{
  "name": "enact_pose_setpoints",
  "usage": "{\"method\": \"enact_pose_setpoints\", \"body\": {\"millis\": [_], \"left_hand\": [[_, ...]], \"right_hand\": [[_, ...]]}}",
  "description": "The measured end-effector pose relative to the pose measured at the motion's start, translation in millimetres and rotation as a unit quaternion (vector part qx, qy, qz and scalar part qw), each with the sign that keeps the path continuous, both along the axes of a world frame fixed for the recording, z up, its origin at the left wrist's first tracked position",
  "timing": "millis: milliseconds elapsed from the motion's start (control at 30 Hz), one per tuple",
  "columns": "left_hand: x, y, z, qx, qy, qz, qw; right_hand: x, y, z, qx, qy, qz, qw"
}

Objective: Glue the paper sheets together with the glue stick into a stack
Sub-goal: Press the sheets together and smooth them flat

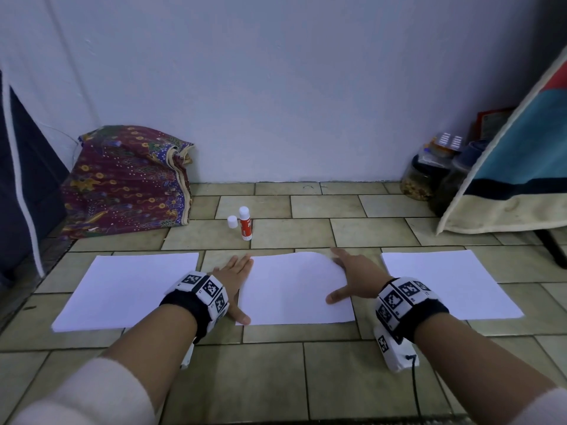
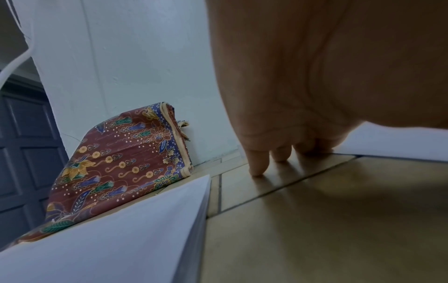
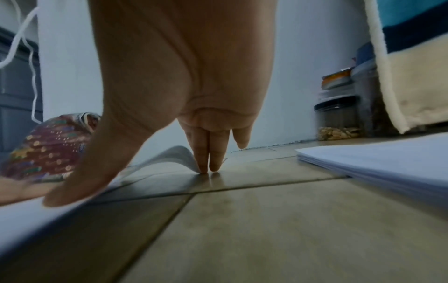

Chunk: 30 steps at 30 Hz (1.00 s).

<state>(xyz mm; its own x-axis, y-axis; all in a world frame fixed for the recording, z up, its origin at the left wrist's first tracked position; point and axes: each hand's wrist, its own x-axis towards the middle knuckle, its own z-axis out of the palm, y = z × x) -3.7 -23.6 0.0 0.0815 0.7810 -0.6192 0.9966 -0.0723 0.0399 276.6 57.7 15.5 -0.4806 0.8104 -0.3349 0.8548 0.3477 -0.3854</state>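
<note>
The middle sheet [image 1: 296, 289] lies between both flat, outstretched hands: left hand [image 1: 234, 279] fingers [image 2: 258, 162] at its left edge, right hand [image 1: 357, 279] fingers [image 3: 203, 159] at its curled far-right corner, gripping nothing.

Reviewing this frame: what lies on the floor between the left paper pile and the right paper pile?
In the head view, the middle sheet lies between the left paper pile and right paper pile, with the left hand and right hand at its edges.
</note>
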Motion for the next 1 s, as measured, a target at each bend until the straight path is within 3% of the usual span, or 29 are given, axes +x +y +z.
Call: {"method": "enact_pose_setpoints", "body": {"millis": [100,200,267,367,500,1000], "left_hand": [[-1,0,0,0.0,-0.003,0.0,1.0],[-1,1,-1,0.002,-0.004,-0.002,1.0],[-1,1,-1,0.003,-0.006,-0.002,1.0],[-1,0,-1,0.003,-0.006,-0.001,1.0],[-2,0,-2,0.008,-0.006,0.0,1.0],[9,-4,-7,0.02,-0.012,0.057,0.998]], "right_hand": [[4,-3,2,-0.054,0.125,-0.057,0.989],[7,-11,2,-0.114,0.313,-0.152,0.931],[7,-17,0,-0.112,0.349,-0.184,0.912],[5,-26,-5,-0.126,0.344,-0.181,0.913],[6,-31,-6,-0.135,0.251,-0.117,0.951],[15,-2,12,-0.134,0.251,-0.107,0.953]]}}
